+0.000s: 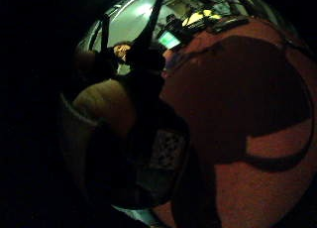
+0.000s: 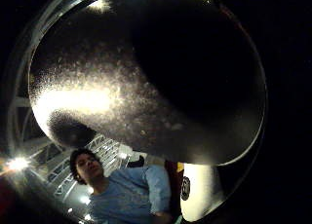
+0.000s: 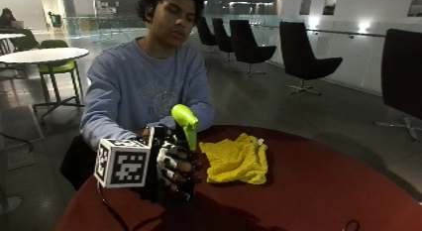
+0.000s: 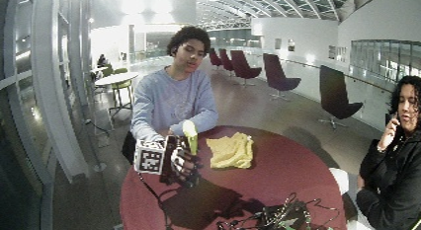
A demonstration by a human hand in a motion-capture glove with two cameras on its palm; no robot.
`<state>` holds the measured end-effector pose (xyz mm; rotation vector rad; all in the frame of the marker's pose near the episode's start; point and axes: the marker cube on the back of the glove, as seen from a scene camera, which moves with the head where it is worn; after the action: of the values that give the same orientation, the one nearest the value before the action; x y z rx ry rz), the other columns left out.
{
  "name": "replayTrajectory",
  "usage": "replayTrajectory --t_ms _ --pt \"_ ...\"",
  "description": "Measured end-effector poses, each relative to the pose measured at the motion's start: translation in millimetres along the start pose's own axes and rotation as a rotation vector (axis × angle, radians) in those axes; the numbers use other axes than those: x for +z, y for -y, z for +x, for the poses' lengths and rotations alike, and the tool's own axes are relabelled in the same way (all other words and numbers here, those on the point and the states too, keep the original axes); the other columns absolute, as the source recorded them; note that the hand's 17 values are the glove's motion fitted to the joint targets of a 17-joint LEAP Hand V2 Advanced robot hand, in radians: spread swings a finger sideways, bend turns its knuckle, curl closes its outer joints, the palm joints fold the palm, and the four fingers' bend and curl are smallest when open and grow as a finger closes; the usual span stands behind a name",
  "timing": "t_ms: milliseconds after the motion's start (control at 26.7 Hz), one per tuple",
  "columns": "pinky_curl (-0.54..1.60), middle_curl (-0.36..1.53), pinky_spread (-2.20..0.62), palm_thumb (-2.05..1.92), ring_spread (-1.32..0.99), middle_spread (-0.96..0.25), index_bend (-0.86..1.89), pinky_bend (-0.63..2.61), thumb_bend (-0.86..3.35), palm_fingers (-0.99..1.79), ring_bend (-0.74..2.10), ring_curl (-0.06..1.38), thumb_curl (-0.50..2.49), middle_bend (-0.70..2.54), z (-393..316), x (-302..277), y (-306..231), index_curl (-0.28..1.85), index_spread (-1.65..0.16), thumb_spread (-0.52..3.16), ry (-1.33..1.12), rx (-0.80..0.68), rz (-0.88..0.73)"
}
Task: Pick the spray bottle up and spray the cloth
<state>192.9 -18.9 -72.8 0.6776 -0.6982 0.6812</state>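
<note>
Gloved right hand [image 3: 177,167] grips upright spray bottle [image 3: 185,123], nozzle seemingly toward cloth [image 3: 237,159].

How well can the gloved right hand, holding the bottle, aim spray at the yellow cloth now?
Probably yes: the right hand holds the spray bottle upright beside the yellow cloth, with nothing between them on the table.

Both outside views face the person across the table [image 3: 316,191], one nearer; palm views sit close against the bottle [image 3: 184,123].
</note>
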Motion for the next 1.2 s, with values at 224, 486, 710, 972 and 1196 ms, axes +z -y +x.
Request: replayTrajectory --t_ms 224,486,710,972,1196 --pt "0.22 0.46 0.33 0.94 0.0 -0.1 0.27 0.15 -0.02 1.0 0.49 0.39 0.62 0.36 -38 41 -27 0.46 -0.23 0.57 0.135 -0.055 -0.323" --pt "0.21 0.47 0.33 0.93 0.0 -0.1 0.24 0.14 -0.03 1.01 0.47 0.39 0.65 0.34 -69 72 -63 0.48 -0.23 0.55 0.12 -0.101 -0.609" --pt "0.21 0.48 0.33 0.92 -0.01 -0.09 0.19 0.15 -0.03 1.03 0.45 0.39 0.68 0.34 -69 66 -62 0.49 -0.22 0.55 0.077 0.031 -0.707" --pt "0.22 0.48 0.33 0.9 0.01 -0.08 0.17 0.15 -0.03 1.03 0.42 0.39 0.69 0.32 -61 76 -76 0.5 -0.21 0.56 0.062 0.214 -0.817" --pt "0.22 0.49 0.33 0.9 0.01 -0.07 0.17 0.14 -0.03 1.03 0.41 0.39 0.71 0.32 -61 87 -85 0.51 -0.21 0.56 0.118 0.332 -0.862"
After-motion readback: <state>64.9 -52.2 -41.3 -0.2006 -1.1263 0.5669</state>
